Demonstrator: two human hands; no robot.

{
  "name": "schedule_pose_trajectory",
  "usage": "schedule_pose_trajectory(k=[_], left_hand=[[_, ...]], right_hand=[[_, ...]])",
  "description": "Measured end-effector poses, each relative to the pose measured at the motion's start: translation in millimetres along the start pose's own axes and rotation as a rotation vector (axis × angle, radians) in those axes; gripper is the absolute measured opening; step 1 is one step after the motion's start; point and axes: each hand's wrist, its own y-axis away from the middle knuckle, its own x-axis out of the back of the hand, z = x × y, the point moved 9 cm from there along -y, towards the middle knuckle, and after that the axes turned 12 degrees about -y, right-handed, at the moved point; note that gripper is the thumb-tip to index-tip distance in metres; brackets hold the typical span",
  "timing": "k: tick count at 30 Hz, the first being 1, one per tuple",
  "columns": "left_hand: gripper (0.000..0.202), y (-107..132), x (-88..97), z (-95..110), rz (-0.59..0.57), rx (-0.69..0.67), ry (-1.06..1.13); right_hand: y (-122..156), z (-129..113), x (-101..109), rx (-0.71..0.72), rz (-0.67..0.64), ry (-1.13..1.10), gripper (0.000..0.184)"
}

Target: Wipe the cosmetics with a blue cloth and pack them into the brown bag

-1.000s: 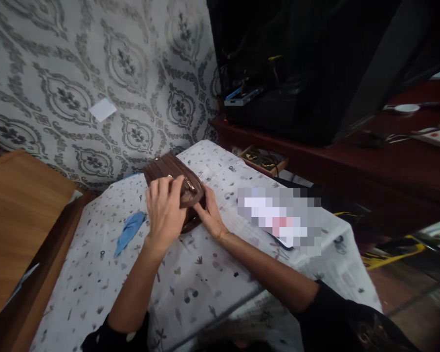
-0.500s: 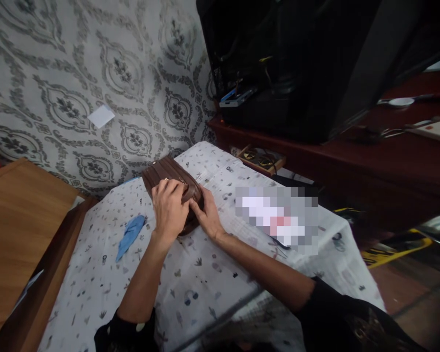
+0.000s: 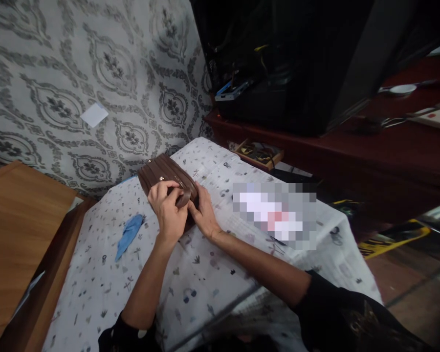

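Note:
A brown leather-like bag (image 3: 157, 168) with metal fittings lies on the patterned white cloth (image 3: 198, 288), towards its far edge. My left hand (image 3: 166, 208) is closed on a brown strap or flap (image 3: 184, 197) at the bag's near end, its fingers curled round it. Against the bag's right side rests my right hand (image 3: 204, 212), thumb inward and fingers along the side, gripping it. The near end of the bag is partly hidden by both hands. Left of them, a crumpled blue cloth (image 3: 129, 236) lies flat.
Right of my hands is a blurred-out, pixelated object (image 3: 275, 215). A small wooden box (image 3: 260, 157) stands by the dark red cabinet (image 3: 370, 151), which bears a large black screen (image 3: 297, 63). On the left is a wooden furniture panel (image 3: 25, 220); patterned wallpaper (image 3: 110, 63) rises behind.
My left hand's fingers have lifted the brown strap or flap a little, and more of the bag's top shows. My right hand stays on its side. The view has shifted slightly.

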Motion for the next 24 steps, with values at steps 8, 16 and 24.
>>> schedule_pose_trajectory(k=[8, 16, 24], left_hand=[[0.012, 2, 2.2, 0, -0.096, -0.122, 0.0], [0.024, 13, 35.3, -42, -0.127, -0.011, -0.094], [0.017, 31, 38.2, -36, -0.001, -0.081, -0.089]], right_hand=[[-1, -1, 0, -0.017, -0.02, 0.004, 0.075], [0, -3, -5, -0.044, -0.001, 0.06, 0.111], [-1, -10, -7, -0.008, -0.018, 0.142, 0.107]])
